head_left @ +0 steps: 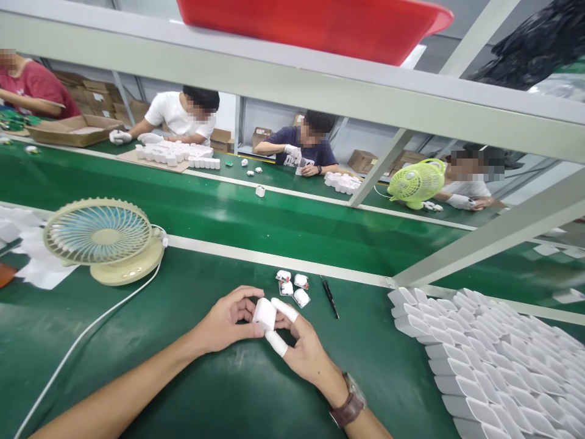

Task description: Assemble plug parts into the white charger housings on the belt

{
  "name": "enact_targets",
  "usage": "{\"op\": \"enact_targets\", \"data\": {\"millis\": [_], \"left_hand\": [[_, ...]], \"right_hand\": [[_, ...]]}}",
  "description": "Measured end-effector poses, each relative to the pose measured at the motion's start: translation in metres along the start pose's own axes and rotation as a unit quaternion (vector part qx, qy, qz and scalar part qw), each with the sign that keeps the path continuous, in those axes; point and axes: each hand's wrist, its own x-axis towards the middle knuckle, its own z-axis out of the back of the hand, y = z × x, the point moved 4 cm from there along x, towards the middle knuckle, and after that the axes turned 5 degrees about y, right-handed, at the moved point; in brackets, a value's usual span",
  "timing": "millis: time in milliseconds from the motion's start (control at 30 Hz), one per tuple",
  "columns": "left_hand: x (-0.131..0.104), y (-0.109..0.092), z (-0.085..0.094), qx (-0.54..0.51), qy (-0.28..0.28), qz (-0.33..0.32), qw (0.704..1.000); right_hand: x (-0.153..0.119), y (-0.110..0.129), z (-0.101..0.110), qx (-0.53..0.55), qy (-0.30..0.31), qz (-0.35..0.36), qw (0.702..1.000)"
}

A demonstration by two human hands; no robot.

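Observation:
A small white casing (264,314) is held up between both hands over the green table. My left hand (231,320) grips its left side with thumb and fingers. On its right side, my right hand (299,341) pinches it; the thumb and index finger wear white finger covers, and a brown watch is on the wrist. Just beyond the hands lie several small white parts (301,297) with bits of red. A black pen-like tool (329,297) rests to the right of them.
Many white hollow casings (498,360) stand packed at the right. A beige fan (105,238) with a white cable stands at the left. A slanted metal post (484,235) and a shelf with a red bin (301,27) are ahead. Several people work across the line.

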Motion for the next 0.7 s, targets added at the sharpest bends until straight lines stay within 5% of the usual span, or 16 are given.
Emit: {"op": "enact_targets", "data": {"millis": [233, 700], "left_hand": [[0.0012, 0.0028, -0.0002, -0.106, -0.01, 0.055, 0.993], [0.0005, 0.0025, 0.0023, -0.117, -0.027, 0.108, 0.987]], "right_hand": [[-0.0025, -0.0092, -0.0086, 0.172, 0.006, -0.054, 0.984], [-0.0005, -0.0064, -0.0098, 0.174, 0.046, -0.117, 0.977]]}}
